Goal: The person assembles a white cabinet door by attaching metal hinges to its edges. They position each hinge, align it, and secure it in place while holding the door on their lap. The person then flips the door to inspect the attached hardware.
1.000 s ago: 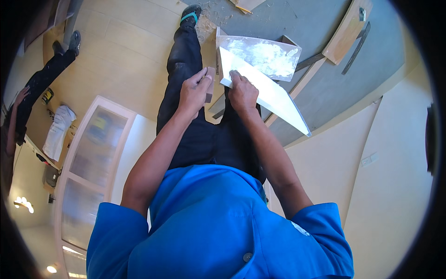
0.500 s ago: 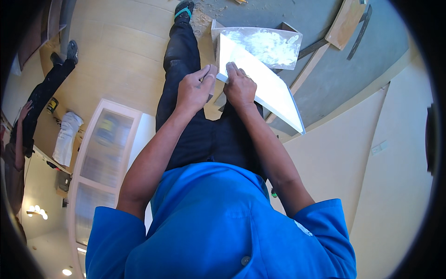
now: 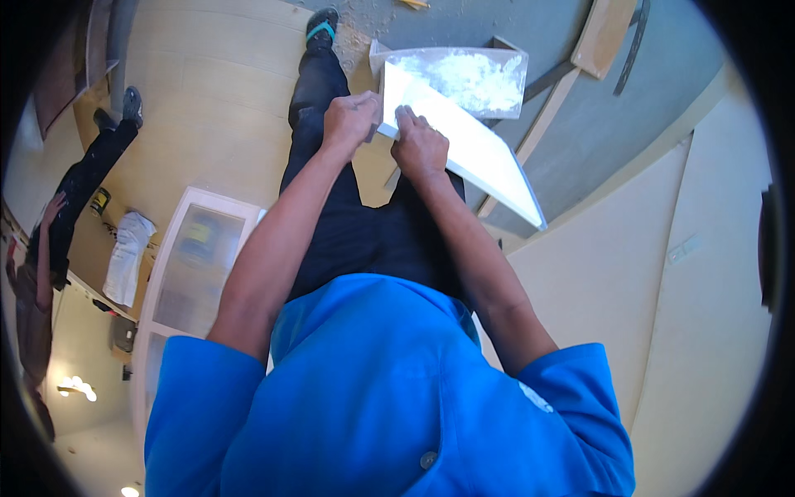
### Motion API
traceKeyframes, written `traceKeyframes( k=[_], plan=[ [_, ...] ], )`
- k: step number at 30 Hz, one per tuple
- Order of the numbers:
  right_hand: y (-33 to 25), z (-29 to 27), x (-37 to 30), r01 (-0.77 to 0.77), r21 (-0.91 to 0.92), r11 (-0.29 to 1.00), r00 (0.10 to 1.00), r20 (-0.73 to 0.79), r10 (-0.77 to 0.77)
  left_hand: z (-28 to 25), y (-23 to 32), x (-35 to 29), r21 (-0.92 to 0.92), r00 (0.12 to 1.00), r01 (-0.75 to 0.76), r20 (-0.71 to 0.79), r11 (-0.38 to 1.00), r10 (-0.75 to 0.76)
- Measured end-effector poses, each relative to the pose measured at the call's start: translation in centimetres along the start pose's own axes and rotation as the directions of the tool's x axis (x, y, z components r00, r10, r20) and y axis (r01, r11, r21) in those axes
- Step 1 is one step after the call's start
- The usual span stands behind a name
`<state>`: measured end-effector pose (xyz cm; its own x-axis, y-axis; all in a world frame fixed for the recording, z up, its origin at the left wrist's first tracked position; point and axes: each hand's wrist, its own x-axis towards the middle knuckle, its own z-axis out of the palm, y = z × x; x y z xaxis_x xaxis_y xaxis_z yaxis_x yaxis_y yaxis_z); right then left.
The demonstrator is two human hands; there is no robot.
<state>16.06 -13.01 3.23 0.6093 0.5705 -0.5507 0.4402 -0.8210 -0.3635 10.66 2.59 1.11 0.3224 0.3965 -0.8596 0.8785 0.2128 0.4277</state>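
Far left: another person's legs in dark trousers [image 3: 79, 174]; near them, a crumpled white bag [image 3: 130, 257] and a pale framed door or window [image 3: 199, 236] with translucent panes.

Item, my left hand [image 3: 351, 122]: closed around a small brownish-grey block [image 3: 373, 132], its lower part showing beneath my fingers. Block lies at the left end of the white panel; whether the two touch, I cannot tell.

Item, white panel [image 3: 476, 153]: directly right of the block, its near edge under my right hand [image 3: 421, 145]. Flat, long, slanting down to the right; face bright and smooth-looking, edge thin, bluish along the right end.

Item, my right hand: apart from my left, closed over the panel's near edge, fingers on the upper face; thumb hidden.

Beyond the panel: a grey box-like piece [image 3: 464, 79], its side smeared with white, partly covered by the panel.

Right: a pale wooden strip [image 3: 534, 128], a light-brown board [image 3: 604, 40] and a dark narrow strip [image 3: 633, 54] on grey floor [image 3: 662, 91].
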Motion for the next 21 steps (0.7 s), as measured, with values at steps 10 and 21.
traceKeyframes(
  k=[10, 21],
  plan=[
    [-0.9, 0.0, -0.9, 0.013, -0.023, 1.000, 0.999, 0.031, -0.012, -3.1, -1.4, 1.6, -0.199, 0.983, 0.173, 0.090, 0.965, -0.157],
    [-0.8, 0.1, -0.6, -0.018, 0.021, 1.000, 1.000, 0.012, 0.018, -1.7, 2.5, -3.3, 0.271, 0.996, -0.074, 0.061, 0.960, 0.059]
  ],
)
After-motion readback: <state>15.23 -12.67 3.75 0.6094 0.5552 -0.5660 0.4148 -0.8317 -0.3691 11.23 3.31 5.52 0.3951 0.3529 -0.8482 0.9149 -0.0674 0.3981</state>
